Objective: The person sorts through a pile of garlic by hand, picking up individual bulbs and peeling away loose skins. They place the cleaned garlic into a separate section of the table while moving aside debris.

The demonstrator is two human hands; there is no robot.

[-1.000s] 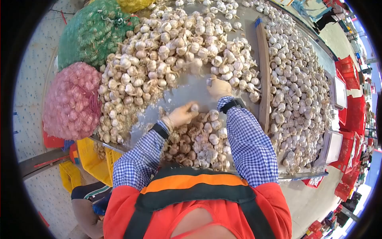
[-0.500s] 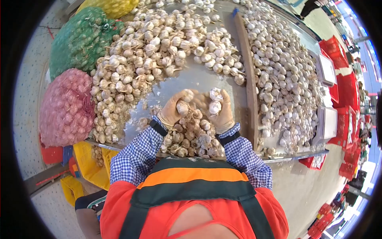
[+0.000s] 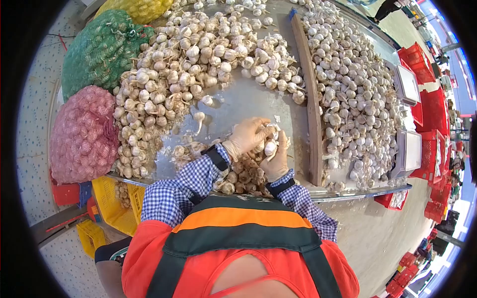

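Observation:
Both hands wear thin pale gloves and meet above a metal table. My right hand is closed around garlic bulbs with white skins. From the left, my left hand reaches over, its fingers bent onto the same bulbs. Below the hands, near the table's front edge, lies a heap of browner garlic with loose skins. Two single bulbs, one with a long stem, rest on the metal left of the hands.
A wooden divider separates a large garlic pile from whiter garlic at the right. Green, pink and yellow net sacks stand left. Red crates are at the right, yellow crates lower left.
My left hand has moved right, onto the bulbs at my right hand. The bulbs it held are gone from it. Two bulbs now lie on the metal at the left.

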